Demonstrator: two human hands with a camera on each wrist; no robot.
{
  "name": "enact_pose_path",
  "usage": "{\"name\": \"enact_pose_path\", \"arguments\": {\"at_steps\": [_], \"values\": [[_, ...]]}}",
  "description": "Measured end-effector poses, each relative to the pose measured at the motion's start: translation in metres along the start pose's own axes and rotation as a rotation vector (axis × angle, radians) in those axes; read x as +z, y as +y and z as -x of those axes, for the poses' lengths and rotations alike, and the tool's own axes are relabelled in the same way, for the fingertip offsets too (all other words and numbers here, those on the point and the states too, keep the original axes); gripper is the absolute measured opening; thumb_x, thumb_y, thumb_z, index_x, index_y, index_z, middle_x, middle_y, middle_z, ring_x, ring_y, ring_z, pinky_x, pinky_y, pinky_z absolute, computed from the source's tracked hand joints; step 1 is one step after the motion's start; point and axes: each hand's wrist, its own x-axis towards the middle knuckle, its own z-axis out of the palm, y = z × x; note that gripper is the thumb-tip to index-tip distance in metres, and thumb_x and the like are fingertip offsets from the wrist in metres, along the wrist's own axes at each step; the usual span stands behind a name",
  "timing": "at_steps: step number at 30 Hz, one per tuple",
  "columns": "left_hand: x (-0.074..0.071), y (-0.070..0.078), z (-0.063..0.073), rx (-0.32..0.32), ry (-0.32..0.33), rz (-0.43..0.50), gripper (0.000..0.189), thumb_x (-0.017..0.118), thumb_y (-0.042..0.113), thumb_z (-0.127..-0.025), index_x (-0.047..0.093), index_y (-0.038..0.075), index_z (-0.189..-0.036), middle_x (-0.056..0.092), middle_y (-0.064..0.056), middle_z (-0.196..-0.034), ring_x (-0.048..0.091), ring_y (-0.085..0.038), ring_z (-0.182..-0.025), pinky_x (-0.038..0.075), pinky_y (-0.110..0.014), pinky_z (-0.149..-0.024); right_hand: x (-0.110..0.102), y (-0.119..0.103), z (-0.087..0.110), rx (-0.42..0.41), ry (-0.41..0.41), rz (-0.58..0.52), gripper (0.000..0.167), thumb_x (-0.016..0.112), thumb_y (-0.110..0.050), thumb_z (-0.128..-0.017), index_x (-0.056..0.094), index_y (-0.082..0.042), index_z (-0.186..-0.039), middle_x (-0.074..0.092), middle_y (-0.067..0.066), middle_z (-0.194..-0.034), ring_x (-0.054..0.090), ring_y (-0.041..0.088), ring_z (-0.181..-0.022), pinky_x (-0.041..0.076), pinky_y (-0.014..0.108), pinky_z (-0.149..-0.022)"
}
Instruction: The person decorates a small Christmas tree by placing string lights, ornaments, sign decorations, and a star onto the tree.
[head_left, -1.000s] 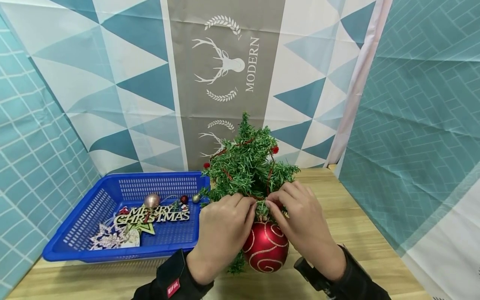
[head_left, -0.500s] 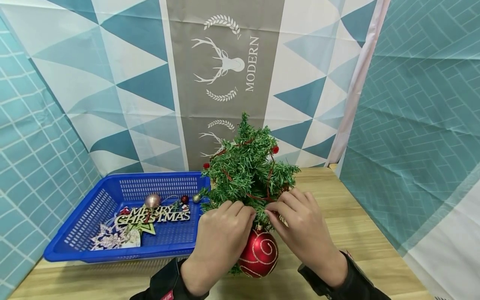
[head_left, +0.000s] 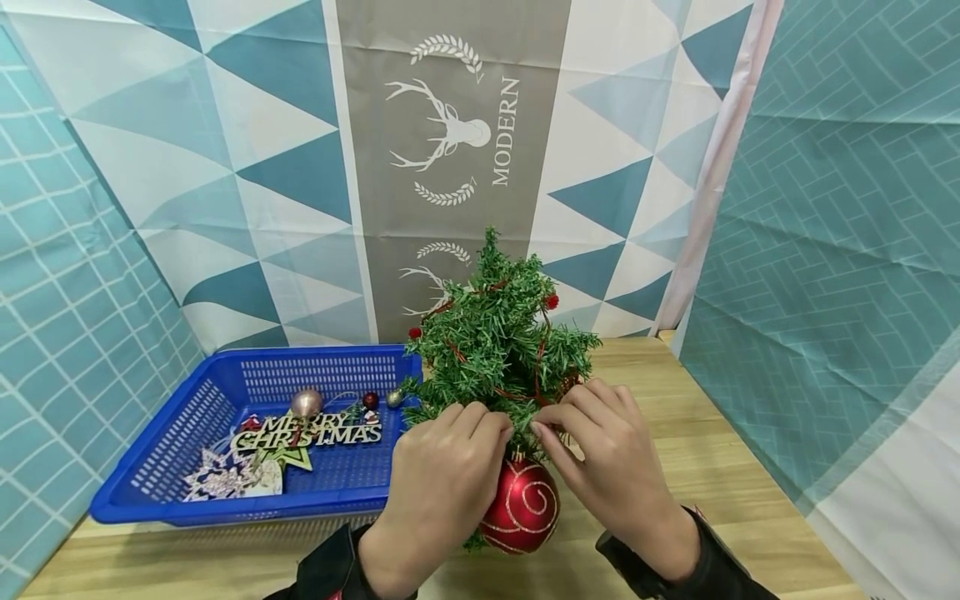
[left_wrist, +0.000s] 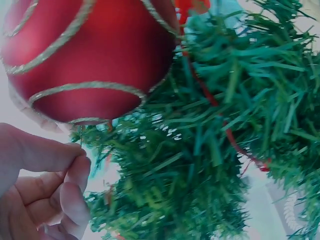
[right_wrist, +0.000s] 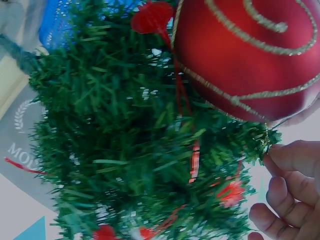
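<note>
A red bauble (head_left: 521,507) with gold glitter swirls hangs at the front of a small green Christmas tree (head_left: 495,358). My left hand (head_left: 448,479), left of the bauble's top, pinches a thin cord between thumb and forefinger; the left wrist view shows this cord (left_wrist: 81,136) running to the bauble. From the right, my right hand (head_left: 611,454) pinches the cord too, its thumb and forefinger touching at the fine gold thread (right_wrist: 267,135) by the bauble's cap. Green sprigs surround the fingertips, and how the cord lies among them is partly hidden.
At the left stands a blue plastic basket (head_left: 247,510) holding a MERRY CHRISTMAS sign (head_left: 307,431), a glittery snowflake (head_left: 217,477), a pink ball (head_left: 306,403) and other ornaments. A red string garland (head_left: 540,367) winds round the tree. Wooden tabletop (head_left: 720,467) extends to the right.
Between the first frame and the second, the bauble shifted slightly left and down, and its swirl turned. Both hands moved a little lower. Since then almost nothing has moved.
</note>
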Motion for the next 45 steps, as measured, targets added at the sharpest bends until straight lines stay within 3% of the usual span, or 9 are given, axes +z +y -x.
{"name": "enact_pose_path", "arguments": {"at_steps": [5,11,17,23,33,38,45], "values": [[-0.018,0.001,-0.004,-0.034,0.007,0.05,0.003,0.066,0.013,-0.084,0.065,0.011,-0.082,0.059,0.002,-0.073,0.057,-0.012,-0.061,0.047,-0.026,-0.048,-0.008,-0.012,-0.014,-0.052,0.048,-0.039,0.032,0.049,-0.029,-0.1,0.066,-0.01,-0.081,0.058,-0.002,-0.075,0.05,0.019,-0.073,0.032,0.031,-0.067],[-0.036,-0.009,-0.021,-0.053,0.051,0.064,0.003,0.067,0.01,-0.084,0.065,0.01,-0.082,0.058,0.001,-0.073,0.057,-0.014,-0.06,0.047,-0.028,-0.046,-0.015,-0.018,-0.042,-0.026,-0.004,-0.035,0.03,0.051,-0.027,-0.099,0.067,-0.008,-0.08,0.058,0.0,-0.074,0.05,0.021,-0.074,0.032,0.034,-0.067],[-0.036,-0.023,-0.035,-0.057,0.021,-0.009,0.006,0.072,0.01,-0.084,0.067,0.009,-0.082,0.059,-0.001,-0.073,0.057,-0.017,-0.06,0.043,-0.029,-0.042,-0.008,-0.015,-0.059,0.004,-0.049,0.037,0.007,0.068,-0.013,-0.086,0.067,-0.009,-0.08,0.058,0.0,-0.076,0.05,0.022,-0.076,0.032,0.034,-0.064],[-0.027,-0.034,-0.043,-0.068,-0.025,-0.037,0.006,0.069,0.01,-0.086,0.066,0.01,-0.081,0.06,-0.001,-0.072,0.057,-0.017,-0.061,0.042,-0.029,-0.041,-0.001,-0.01,-0.064,0.068,-0.101,0.083,0.007,0.07,-0.013,-0.086,0.068,-0.01,-0.08,0.057,-0.001,-0.076,0.049,0.021,-0.076,0.031,0.034,-0.064],[-0.024,-0.039,-0.035,-0.06,-0.095,0.031,0.008,0.072,0.008,-0.084,0.068,0.013,-0.079,0.056,0.002,-0.073,0.055,-0.015,-0.064,0.041,-0.026,-0.043,0.002,-0.01,-0.061,0.116,-0.199,0.138,0.007,0.074,-0.014,-0.082,0.069,-0.013,-0.077,0.057,-0.003,-0.076,0.048,0.02,-0.077,0.03,0.033,-0.064],[-0.024,-0.035,-0.031,-0.08,-0.09,0.019,0.008,0.075,0.012,-0.081,0.068,0.014,-0.079,0.058,0.001,-0.075,0.055,-0.015,-0.066,0.043,-0.026,-0.045,0.003,-0.01,-0.058,0.079,-0.175,0.138,0.008,0.077,-0.014,-0.079,0.07,-0.014,-0.076,0.058,-0.003,-0.076,0.049,0.021,-0.079,0.032,0.037,-0.069],[-0.024,-0.033,-0.026,-0.127,-0.077,0.045,0.015,0.078,0.018,-0.079,0.065,0.015,-0.086,0.054,0.004,-0.076,0.05,-0.011,-0.064,0.032,-0.021,-0.043,0.004,-0.009,-0.053,0.049,-0.139,0.115,0.006,0.077,-0.015,-0.079,0.071,-0.014,-0.077,0.056,-0.003,-0.076,0.05,0.023,-0.081,0.033,0.042,-0.076]]}}
